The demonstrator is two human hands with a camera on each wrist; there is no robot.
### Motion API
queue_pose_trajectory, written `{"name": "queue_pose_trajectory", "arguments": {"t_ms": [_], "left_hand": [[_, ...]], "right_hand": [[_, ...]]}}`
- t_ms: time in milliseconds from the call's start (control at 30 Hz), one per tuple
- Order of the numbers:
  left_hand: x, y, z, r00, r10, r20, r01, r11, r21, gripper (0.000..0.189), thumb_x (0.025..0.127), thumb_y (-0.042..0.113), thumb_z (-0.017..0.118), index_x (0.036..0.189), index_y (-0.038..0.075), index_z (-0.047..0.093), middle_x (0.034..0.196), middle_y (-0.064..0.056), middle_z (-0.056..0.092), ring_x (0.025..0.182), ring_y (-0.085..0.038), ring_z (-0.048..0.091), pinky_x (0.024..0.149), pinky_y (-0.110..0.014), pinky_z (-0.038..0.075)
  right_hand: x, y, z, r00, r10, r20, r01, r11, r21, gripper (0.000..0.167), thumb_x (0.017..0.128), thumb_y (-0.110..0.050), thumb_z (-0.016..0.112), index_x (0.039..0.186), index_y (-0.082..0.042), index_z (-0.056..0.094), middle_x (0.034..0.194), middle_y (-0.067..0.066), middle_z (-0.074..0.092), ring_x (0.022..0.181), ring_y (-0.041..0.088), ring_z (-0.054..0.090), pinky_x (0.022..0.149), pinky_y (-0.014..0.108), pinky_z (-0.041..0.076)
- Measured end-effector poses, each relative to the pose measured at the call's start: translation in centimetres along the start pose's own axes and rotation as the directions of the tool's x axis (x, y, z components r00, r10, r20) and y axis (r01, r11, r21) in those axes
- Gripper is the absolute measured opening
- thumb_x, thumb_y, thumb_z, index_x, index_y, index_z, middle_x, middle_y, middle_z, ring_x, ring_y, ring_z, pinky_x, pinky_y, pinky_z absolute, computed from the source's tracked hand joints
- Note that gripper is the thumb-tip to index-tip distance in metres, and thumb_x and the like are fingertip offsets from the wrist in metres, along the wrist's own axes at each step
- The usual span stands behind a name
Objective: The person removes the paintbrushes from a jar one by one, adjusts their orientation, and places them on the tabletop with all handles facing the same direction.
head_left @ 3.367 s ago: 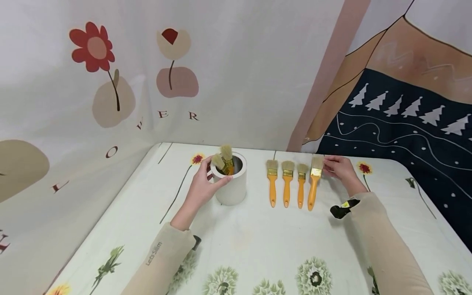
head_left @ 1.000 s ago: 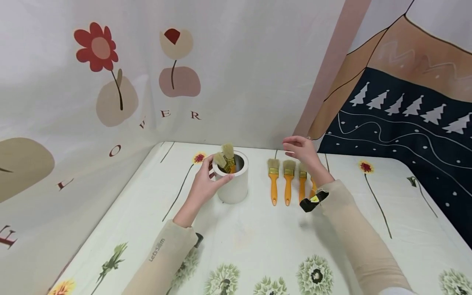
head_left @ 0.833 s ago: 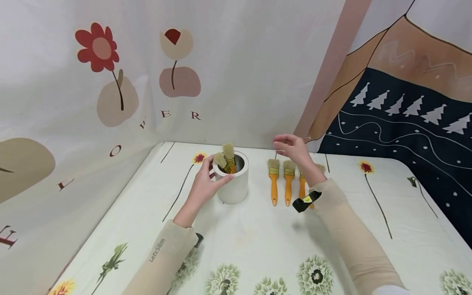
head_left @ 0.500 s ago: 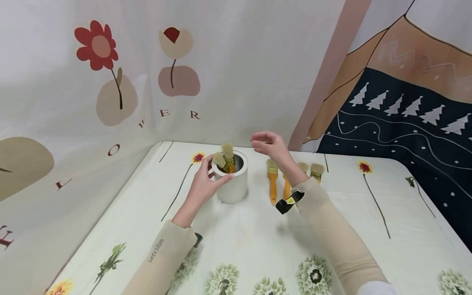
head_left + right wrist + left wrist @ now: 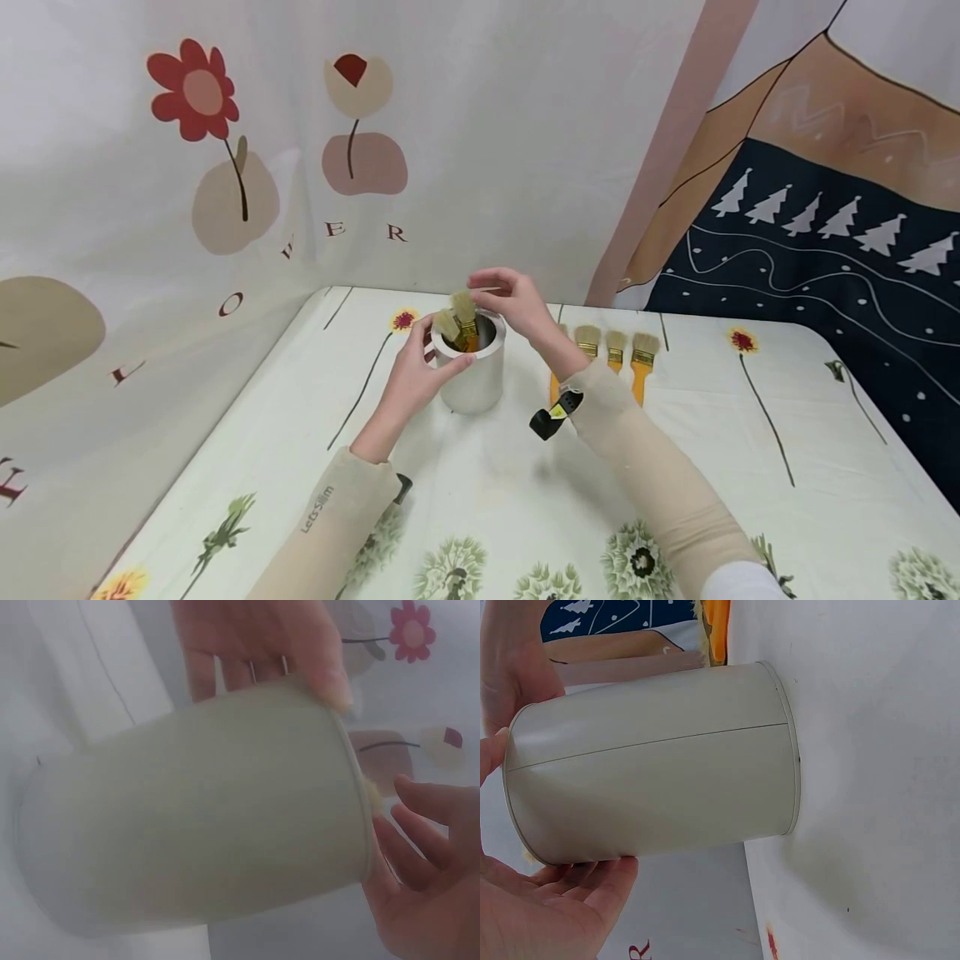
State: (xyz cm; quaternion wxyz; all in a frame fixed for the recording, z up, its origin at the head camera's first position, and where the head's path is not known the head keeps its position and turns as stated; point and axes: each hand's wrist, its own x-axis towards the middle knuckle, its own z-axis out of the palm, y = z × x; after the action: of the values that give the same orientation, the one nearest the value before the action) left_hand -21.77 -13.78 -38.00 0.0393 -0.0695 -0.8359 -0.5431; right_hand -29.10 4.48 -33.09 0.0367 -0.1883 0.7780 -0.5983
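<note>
A white cylindrical can (image 5: 474,387) stands upright on the table, with two paintbrushes (image 5: 463,310) leaning in it bristles up. My left hand (image 5: 411,373) grips the can near its top, thumb at the front and fingers round the far side, as the left wrist view also shows. Beside the rim my right hand (image 5: 513,307) hovers with loosely bent fingers, its tips right at the taller brush's bristles. In the right wrist view, pale bristles (image 5: 372,795) poke past the rim near the spread thumb and fingers of that hand.
Several orange-handled paintbrushes (image 5: 641,367) lie in a row right of the can, partly behind my right forearm. A flower-printed cloth (image 5: 495,483) covers the table. Printed hangings (image 5: 480,150) rise along its back and left edges.
My right hand has moved left from the end of the brush row, across it, to the can's rim. My left hand has kept its grip on the can.
</note>
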Motion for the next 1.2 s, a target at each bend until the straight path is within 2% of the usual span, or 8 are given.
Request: {"name": "queue_pose_trajectory", "arguments": {"t_ms": [167,433,633,800,1000,1200], "left_hand": [[-0.1,0.1,0.0,1.0,0.007,0.007,-0.007,1.0,0.007,0.086,0.087,0.029,0.078,0.154,0.01,0.027,0.157,-0.011,0.036,0.147,-0.031,0.035,0.122,-0.05,0.036],[-0.2,0.2,-0.1,1.0,-0.004,0.009,0.004,1.0,0.009,0.087,0.087,0.03,0.078,0.154,0.011,0.026,0.157,-0.011,0.036,0.146,-0.031,0.037,0.121,-0.049,0.037],[-0.2,0.2,-0.2,1.0,-0.001,0.01,0.001,1.0,0.006,0.088,0.087,0.031,0.077,0.155,0.01,0.025,0.157,-0.012,0.036,0.146,-0.032,0.037,0.121,-0.05,0.037],[-0.2,0.2,-0.2,1.0,-0.002,0.012,0.002,1.0,0.013,0.089,0.088,0.031,0.077,0.156,0.009,0.023,0.158,-0.013,0.034,0.145,-0.032,0.038,0.121,-0.05,0.037],[-0.1,0.2,-0.2,1.0,-0.006,0.009,0.006,1.0,0.006,0.089,0.088,0.033,0.077,0.155,0.01,0.024,0.158,-0.012,0.035,0.145,-0.032,0.038,0.121,-0.05,0.037],[-0.1,0.1,-0.1,1.0,-0.011,0.006,0.011,1.0,-0.001,0.089,0.087,0.032,0.078,0.155,0.009,0.025,0.158,-0.012,0.035,0.146,-0.031,0.038,0.122,-0.05,0.036]], "right_hand": [[0.4,0.0,0.8,0.999,-0.032,0.025,0.033,0.997,-0.072,0.034,0.095,-0.013,0.067,0.128,-0.004,0.064,0.13,0.015,0.066,0.118,0.031,0.065,0.1,0.04,0.058],[0.6,-0.3,1.6,1.0,-0.025,-0.001,0.024,0.974,-0.224,0.018,0.094,-0.014,0.069,0.11,-0.005,0.072,0.108,0.014,0.073,0.095,0.025,0.069,0.079,0.029,0.06],[0.7,-0.4,2.2,0.999,-0.054,0.002,0.052,0.948,-0.314,0.021,0.092,-0.018,0.072,0.111,-0.008,0.073,0.109,0.011,0.074,0.097,0.024,0.071,0.082,0.031,0.062],[0.7,-0.2,2.4,0.998,-0.063,-0.012,0.055,0.933,-0.355,0.014,0.092,-0.019,0.073,0.102,-0.009,0.073,0.103,0.008,0.075,0.092,0.02,0.07,0.078,0.027,0.06],[0.4,0.0,2.1,0.996,-0.074,-0.039,0.06,0.956,-0.288,0.012,0.093,-0.019,0.071,0.1,-0.009,0.073,0.101,0.009,0.073,0.086,0.02,0.069,0.071,0.026,0.058],[0.1,-0.5,1.5,0.994,-0.088,-0.062,0.079,0.988,-0.131,0.015,0.095,-0.016,0.069,0.104,-0.005,0.071,0.104,0.014,0.072,0.092,0.027,0.071,0.077,0.031,0.063]]}}
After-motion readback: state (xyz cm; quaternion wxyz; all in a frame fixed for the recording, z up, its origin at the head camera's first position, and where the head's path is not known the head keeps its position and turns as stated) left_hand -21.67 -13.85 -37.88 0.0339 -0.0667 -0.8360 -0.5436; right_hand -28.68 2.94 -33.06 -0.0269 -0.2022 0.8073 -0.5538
